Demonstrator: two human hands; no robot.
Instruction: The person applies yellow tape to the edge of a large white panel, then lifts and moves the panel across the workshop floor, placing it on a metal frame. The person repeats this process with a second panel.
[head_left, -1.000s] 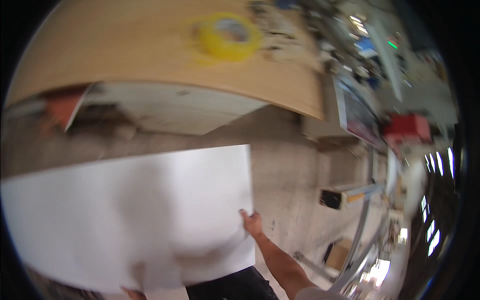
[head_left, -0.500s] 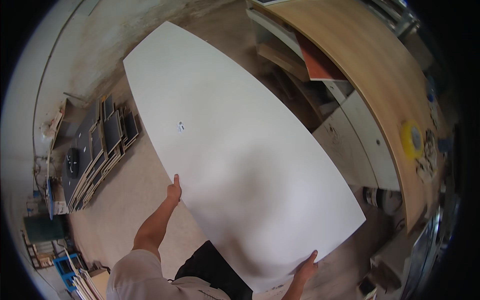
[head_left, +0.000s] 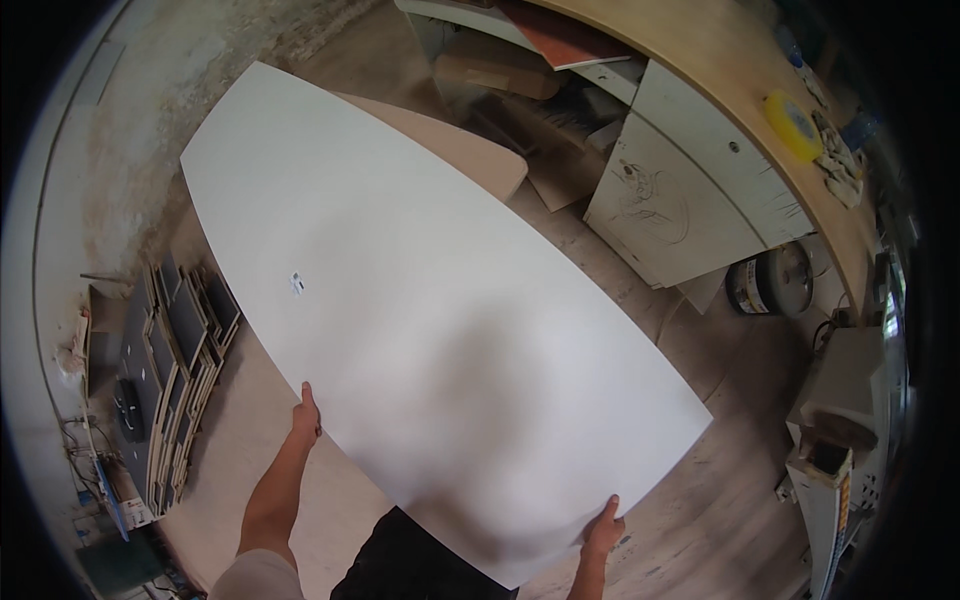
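A large white board with a smooth, slightly glossy face fills the middle of the view. It slants from the upper left down to the lower right, close in front of my body. My left hand grips its left edge, thumb on top and fingers curled beneath. At the near right edge my right hand holds it the same way, its fingers partly hidden under the board. A small printed sticker is on the board's left part.
A wooden-topped desk curves along the upper right, with yellow tape and gloves on it. Beneath stands a dark round bucket. Stacked dark panels sit at left by the wall. A tan panel shows behind the board.
The view has turned to the right, so the desk and stacked panels appear shifted left. More floor shows at right, and the tan panel has come into view. Both hands keep their hold.
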